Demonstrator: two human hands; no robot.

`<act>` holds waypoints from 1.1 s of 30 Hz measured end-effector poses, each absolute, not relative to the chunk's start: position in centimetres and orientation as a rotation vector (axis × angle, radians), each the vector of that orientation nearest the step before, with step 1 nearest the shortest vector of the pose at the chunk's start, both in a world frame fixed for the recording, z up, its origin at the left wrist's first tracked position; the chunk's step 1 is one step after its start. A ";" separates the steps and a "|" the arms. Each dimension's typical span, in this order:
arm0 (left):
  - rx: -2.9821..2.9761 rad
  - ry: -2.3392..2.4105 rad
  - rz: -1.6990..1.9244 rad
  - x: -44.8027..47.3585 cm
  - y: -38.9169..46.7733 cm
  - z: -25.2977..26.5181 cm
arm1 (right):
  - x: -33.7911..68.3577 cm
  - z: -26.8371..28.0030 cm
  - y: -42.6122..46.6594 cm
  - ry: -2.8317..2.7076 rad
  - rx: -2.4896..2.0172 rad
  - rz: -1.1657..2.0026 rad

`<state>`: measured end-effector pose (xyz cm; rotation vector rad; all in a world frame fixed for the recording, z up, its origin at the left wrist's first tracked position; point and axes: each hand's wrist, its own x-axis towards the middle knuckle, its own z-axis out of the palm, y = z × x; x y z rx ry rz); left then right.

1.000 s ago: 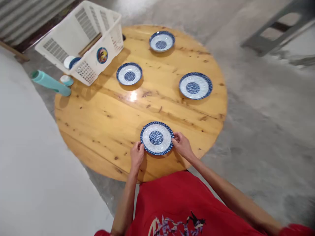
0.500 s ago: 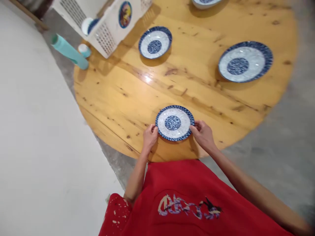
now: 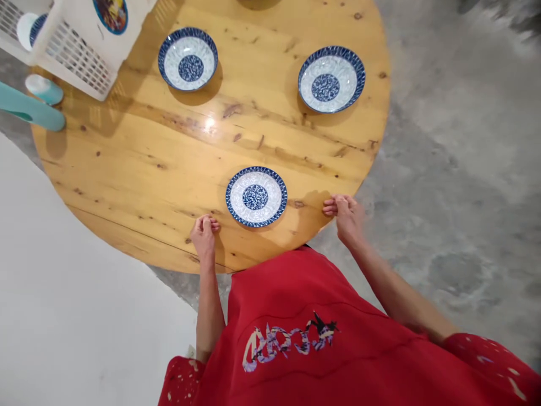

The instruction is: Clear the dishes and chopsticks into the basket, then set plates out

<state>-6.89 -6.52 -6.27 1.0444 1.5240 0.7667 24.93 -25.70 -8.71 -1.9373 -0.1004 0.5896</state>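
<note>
A blue-and-white patterned plate (image 3: pixel 256 211) lies on the round wooden table (image 3: pixel 169 175) near its front edge. To the plate's left, apart from it, my left hand (image 3: pixel 205 232) hovers with fingers curled and thumb pressed to them, nothing in it. My right hand (image 3: pixel 346 217) is off to the plate's right, over the table's edge. Its fingers are bent together and hold nothing that I can see. Farther back sit two deep dishes of the same pattern, a left dish (image 3: pixel 188 59) and a right dish (image 3: pixel 332 79).
At the back left stands a white plastic basket (image 3: pixel 80 56) with blue-and-white dishware (image 3: pixel 36 31) in it. Beside it are a turquoise bottle (image 3: pixel 31 107) and a small white-and-turquoise container (image 3: pixel 44 89). A white wall (image 3: pixel 84 304) runs close along the left; grey concrete floor (image 3: pixel 443 169) lies right.
Both hands have let go of the plate and drawn apart, left hand leftward and right hand rightward. The plate rests on the table. The camera view has shifted to the right.
</note>
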 end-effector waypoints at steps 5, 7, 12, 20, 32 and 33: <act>1.064 1.515 0.806 -7.2 -6.1 -6.5 | 23.3 -8.8 -28.8 -0.028 -1.931 0.551; 1.068 1.491 0.802 -7.1 -6.1 -6.6 | 22.6 -8.7 -29.6 -0.012 -1.932 0.536; 1.077 1.455 0.775 -7.4 -7.0 -6.8 | 21.2 -8.5 -30.7 0.021 -1.911 0.536; 1.112 1.571 0.823 -9.1 -9.5 -6.1 | 21.0 -8.2 -28.6 -0.067 -1.789 0.680; 1.145 1.622 0.741 -5.7 -14.8 -4.8 | 22.1 -9.0 -31.4 -0.128 -1.778 0.844; 1.138 1.613 0.738 -5.3 -14.9 -4.9 | 22.1 -9.0 -31.5 -0.134 -1.767 0.867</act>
